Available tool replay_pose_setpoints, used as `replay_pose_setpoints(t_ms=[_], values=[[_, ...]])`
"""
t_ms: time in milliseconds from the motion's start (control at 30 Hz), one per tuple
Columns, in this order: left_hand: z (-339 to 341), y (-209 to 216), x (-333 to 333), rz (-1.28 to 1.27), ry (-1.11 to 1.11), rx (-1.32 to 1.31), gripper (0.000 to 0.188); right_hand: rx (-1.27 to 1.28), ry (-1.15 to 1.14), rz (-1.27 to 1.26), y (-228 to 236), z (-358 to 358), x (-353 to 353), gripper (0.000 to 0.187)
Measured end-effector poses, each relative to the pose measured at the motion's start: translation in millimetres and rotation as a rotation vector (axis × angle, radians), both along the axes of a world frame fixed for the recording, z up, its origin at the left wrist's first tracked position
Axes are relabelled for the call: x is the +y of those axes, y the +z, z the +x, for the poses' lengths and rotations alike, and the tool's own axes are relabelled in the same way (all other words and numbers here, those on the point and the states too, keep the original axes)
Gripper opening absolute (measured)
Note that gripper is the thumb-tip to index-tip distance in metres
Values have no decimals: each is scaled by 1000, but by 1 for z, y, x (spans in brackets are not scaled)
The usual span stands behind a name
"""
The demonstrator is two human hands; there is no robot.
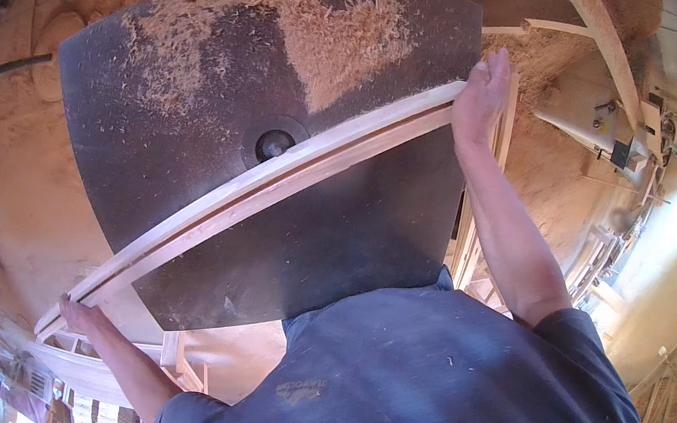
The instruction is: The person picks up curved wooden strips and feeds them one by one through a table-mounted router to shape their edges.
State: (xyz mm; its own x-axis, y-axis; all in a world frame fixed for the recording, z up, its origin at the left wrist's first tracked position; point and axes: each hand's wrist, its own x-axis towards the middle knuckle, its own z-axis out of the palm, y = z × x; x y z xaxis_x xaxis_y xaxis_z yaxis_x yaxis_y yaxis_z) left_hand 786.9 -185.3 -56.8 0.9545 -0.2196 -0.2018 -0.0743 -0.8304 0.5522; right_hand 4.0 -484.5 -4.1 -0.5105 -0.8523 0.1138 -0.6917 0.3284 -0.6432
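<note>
One long, curved wooden piece [312, 155] runs aslant across the single dark table [323, 253], from beyond the left edge by the near left corner up to the right edge, toward the far right corner. The two hands are wide apart: the left hand [81, 314] is closed on the end that overhangs the table, and the right hand [480, 101] is clasped over the opposite end. Holding it by both ends probably keeps the long curve balanced and the fingers clear of the one round spindle [276, 143], which sits in a circular opening just beside the piece's far side, near its middle. Whether they touch I cannot tell. Two pale bands show along the wood with a dark line between; a groove or a joint, I cannot say which. Loose shavings [346, 46], too many to count, lie toward the far edge, probably thrown there by cutting.
</note>
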Motion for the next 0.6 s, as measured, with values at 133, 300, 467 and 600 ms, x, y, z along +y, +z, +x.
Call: replay_pose_setpoints(t_ms=[133, 300, 467, 600], values=[[-33, 17, 15, -581, 604, 408, 54, -29, 74, -48, -6, 30, -7, 52], [-59, 28, 78, -528, 673, 335, 52, 38, 216, -28, -3, 75, -8, 57], [-101, 48, 151, -477, 532, 366, 59, 66, 404, -39, -3, 117, 1, 63], [-104, 42, 204, -522, 870, 432, 55, 82, 494, 7, 4, 145, 17, 66]])
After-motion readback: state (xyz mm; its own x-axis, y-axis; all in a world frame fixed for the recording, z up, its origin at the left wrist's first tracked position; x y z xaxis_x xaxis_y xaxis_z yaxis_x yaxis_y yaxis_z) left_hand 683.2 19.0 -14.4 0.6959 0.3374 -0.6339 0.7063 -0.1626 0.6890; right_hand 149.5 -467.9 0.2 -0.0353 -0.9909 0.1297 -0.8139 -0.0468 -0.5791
